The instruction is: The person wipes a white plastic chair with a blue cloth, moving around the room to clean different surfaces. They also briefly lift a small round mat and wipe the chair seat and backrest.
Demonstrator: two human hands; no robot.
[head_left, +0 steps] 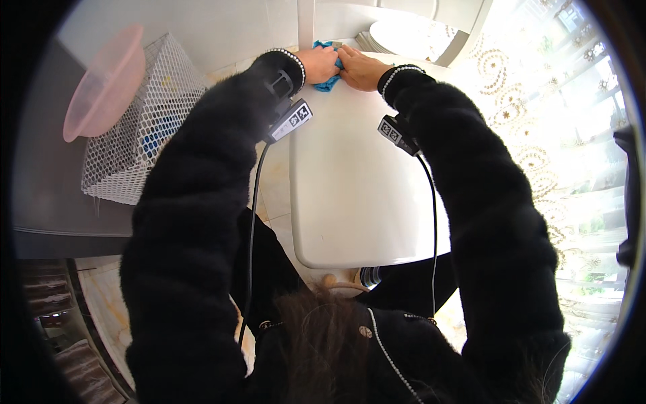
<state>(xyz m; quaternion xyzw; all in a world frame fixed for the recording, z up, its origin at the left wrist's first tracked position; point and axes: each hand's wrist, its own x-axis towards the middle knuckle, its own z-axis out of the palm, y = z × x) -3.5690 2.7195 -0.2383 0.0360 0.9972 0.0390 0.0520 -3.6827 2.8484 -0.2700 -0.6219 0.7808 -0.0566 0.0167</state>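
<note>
A blue cloth is bunched at the far left corner of a smooth white chair seat, close to an upright white post. My left hand is closed around the cloth from the left. From the right, my right hand reaches over, its fingers bent onto the same cloth and meeting the left hand. Both hands partly cover the cloth. Each black fuzzy sleeve ends in a beaded cuff, with a small wired device strapped near each wrist.
On the left, a white mesh basket and a pink basin rest on a grey surface. Stacked white rounded pieces lie beyond the seat. A patterned sheer curtain hangs on the right. Cables trail from the wrist devices.
</note>
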